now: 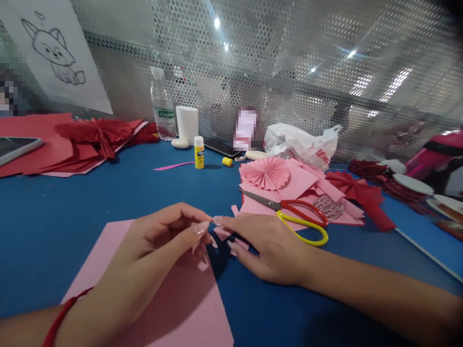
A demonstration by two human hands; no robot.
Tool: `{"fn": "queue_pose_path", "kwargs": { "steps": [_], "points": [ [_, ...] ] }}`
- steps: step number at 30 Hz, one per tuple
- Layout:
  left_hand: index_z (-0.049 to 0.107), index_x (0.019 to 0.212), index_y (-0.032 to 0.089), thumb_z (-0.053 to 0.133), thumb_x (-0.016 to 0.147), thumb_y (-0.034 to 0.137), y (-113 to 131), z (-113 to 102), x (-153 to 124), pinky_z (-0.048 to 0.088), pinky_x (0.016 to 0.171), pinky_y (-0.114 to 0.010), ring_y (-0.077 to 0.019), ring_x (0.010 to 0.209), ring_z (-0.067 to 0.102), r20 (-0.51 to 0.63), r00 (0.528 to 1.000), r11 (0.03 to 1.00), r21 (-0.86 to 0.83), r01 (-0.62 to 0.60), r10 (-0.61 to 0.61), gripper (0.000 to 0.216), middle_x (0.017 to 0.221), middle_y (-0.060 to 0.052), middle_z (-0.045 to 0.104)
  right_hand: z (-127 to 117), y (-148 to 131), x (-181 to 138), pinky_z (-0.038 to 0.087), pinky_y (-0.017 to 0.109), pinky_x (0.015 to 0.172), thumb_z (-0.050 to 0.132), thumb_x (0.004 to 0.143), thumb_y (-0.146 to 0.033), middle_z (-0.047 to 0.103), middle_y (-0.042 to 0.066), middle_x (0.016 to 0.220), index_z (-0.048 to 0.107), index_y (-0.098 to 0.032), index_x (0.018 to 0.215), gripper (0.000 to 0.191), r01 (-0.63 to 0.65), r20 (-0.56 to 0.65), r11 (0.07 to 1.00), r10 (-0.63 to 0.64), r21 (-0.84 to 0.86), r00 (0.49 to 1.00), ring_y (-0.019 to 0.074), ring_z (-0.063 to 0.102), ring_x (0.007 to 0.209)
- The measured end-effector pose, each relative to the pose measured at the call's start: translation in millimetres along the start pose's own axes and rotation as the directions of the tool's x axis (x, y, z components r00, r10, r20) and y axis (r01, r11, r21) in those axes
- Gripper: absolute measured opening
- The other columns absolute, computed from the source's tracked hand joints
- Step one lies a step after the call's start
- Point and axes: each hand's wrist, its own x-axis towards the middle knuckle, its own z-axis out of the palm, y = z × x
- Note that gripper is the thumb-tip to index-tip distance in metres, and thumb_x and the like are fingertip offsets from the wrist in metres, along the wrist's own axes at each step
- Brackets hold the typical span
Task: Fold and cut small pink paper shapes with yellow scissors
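Observation:
My left hand point(155, 260), with a red string bracelet point(67, 313) on its wrist, hovers over a pink sheet of paper point(181, 308). Its thumb and fingers are pinched together; what is between them, if anything, is too small to make out. My right hand point(271, 246) lies low on the table with fingers stretched toward the left fingertips, almost meeting them. Under and around its fingers are small pink paper scraps point(240, 245). Just beyond it, scissors point(278, 205) with one red and one yellow handle rest on a pile of pink paper point(300, 178).
A pink folded paper fan point(265, 172) tops the pile. Behind stand an uncapped-looking glue stick point(199, 153), its yellow cap point(227, 162), a water bottle point(162, 106) and a white plastic bag point(300, 142). Red paper point(54, 144) lies left, a perforated metal screen point(231, 58) behind.

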Motion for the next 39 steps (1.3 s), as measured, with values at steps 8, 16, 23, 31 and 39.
{"fn": "queue_pose_path", "kwargs": {
  "steps": [8,16,23,31,39],
  "points": [
    [0.076,0.083,0.023,0.066,0.086,0.036,-0.6,1.0,-1.4,0.052,0.055,-0.022,-0.0173,0.056,0.068,-0.001,1.000,1.000,-0.003,0.009,-0.009,0.016,0.062,-0.001,0.073,1.2,1.0,-1.5,0.061,0.037,0.087,0.049,0.099,-0.019,0.078,0.013,0.110,0.060,-0.011,0.127,0.032,0.015,0.014,1.000,-0.015,-0.012,1.000,0.0242,0.076,0.098],
    [0.075,0.083,0.024,0.066,0.087,0.035,4.8,0.3,0.0,0.053,0.056,-0.023,-0.0186,0.057,0.068,0.016,0.999,0.999,0.016,0.035,-0.035,0.015,0.063,-0.001,0.072,-3.5,-0.8,2.3,0.059,0.035,0.086,0.046,0.103,-0.023,0.077,0.011,0.105,0.062,-0.012,0.121,0.026,-0.007,0.070,0.996,0.000,0.092,0.998,0.0224,0.075,0.096],
    [0.075,0.082,0.023,0.066,0.087,0.035,3.0,0.7,-1.3,0.052,0.056,-0.023,-0.0190,0.057,0.068,0.015,0.999,0.999,0.011,0.047,-0.047,0.015,0.062,-0.002,0.073,-3.0,-0.1,3.5,0.056,0.035,0.085,0.045,0.104,-0.025,0.077,0.008,0.097,0.062,-0.016,0.113,0.022,-0.024,0.017,0.996,0.022,0.091,1.000,0.0209,0.072,0.088],
    [0.075,0.081,0.024,0.065,0.087,0.034,2.6,-0.7,-2.9,0.052,0.056,-0.021,-0.0177,0.057,0.068,0.025,0.999,0.999,0.019,0.044,-0.044,0.015,0.063,0.000,0.073,-5.4,-0.1,3.8,0.045,0.047,0.109,0.045,0.099,-0.018,0.073,0.007,0.101,0.058,-0.019,0.110,0.017,-0.013,-0.008,0.999,0.013,0.036,1.000,0.0224,0.067,0.099],
    [0.075,0.085,0.024,0.067,0.088,0.036,-0.6,0.7,-2.2,0.052,0.057,-0.022,-0.0182,0.060,0.069,0.029,0.996,0.996,-0.037,0.082,-0.081,0.015,0.067,-0.001,0.075,-5.0,2.0,-0.2,0.042,0.048,0.109,0.047,0.094,-0.011,0.072,0.004,0.096,0.054,-0.021,0.112,0.021,0.008,-0.112,0.999,-0.004,0.039,0.994,0.0209,0.066,0.095]
  ]
}}
